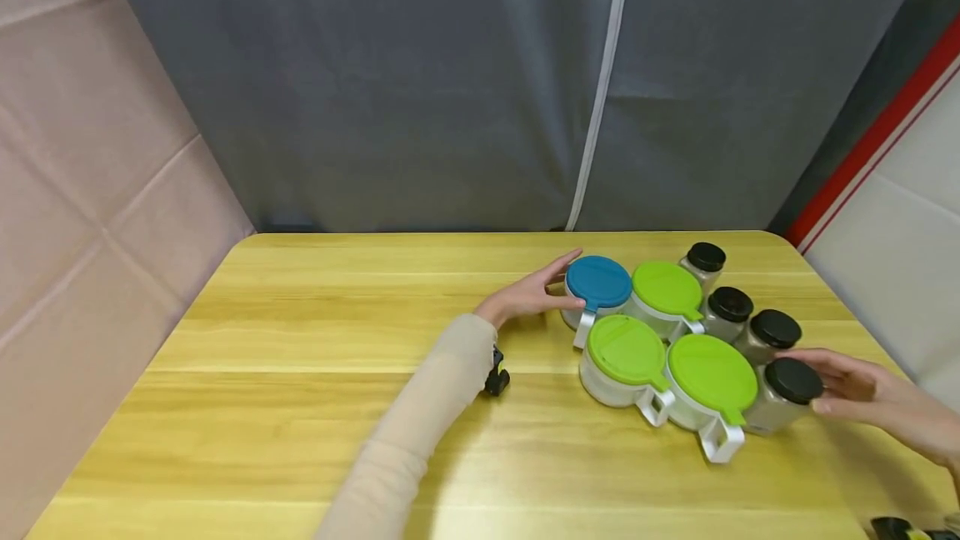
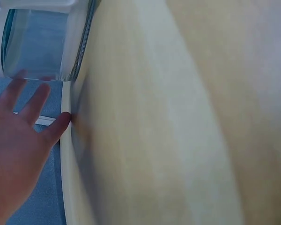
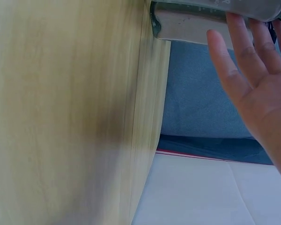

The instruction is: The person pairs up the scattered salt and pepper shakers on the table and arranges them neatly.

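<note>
My left hand (image 1: 532, 294) reaches to the left side of a clear jar with a blue lid (image 1: 598, 282) and a white handle. Its fingers are spread, thumb in front and fingers behind; in the left wrist view the fingertips lie right at the jar's wall (image 2: 35, 44). Beside the nearest black-lidded jar (image 1: 776, 407) is my right hand (image 1: 873, 394), its fingers extended along the right side. Between the hands stand three green-lidded jars, at the back (image 1: 667, 288), front left (image 1: 627, 350) and front right (image 1: 712, 377), packed close together.
Several black-lidded jars run in a slanting row on the group's right side, the farthest (image 1: 705, 258) near the table's back edge. The wooden table (image 1: 300, 373) extends left. A grey curtain (image 1: 375, 90) hangs behind, and a white panel (image 1: 915, 215) borders the right.
</note>
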{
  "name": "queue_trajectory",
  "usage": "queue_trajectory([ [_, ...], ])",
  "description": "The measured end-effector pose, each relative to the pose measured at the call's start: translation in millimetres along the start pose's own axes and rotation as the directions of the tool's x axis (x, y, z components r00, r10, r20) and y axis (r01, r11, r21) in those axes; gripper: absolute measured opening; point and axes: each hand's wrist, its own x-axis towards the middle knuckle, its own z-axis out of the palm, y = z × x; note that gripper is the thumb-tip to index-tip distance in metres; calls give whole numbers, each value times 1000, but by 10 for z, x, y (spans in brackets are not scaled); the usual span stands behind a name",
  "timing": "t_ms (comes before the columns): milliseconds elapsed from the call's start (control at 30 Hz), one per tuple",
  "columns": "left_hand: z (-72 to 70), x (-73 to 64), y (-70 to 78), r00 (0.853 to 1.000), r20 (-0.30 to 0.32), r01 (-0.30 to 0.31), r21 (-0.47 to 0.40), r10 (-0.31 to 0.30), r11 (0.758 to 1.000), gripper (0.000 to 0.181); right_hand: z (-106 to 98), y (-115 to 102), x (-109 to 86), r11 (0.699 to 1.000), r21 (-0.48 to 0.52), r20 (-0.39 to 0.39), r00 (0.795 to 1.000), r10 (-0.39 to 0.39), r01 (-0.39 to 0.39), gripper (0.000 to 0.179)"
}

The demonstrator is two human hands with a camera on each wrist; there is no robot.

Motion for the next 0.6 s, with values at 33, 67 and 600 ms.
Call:
queue_trajectory([
  [33,-3,6,0,1000,-4,-2,4,2,1000,78,5,-11,-1,1000,-11,-12,1000,14,-14,46],
  [67,-6,13,-1,1000,-8,-5,12,5,1000,79,7,-20,-1,1000,-17,-16,1000,23,-23,45],
  [600,-26,73,-54,992,37,-115,-80,119,990,72,43,-37,-22,995,-61,-52,996,71,-74,45],
])
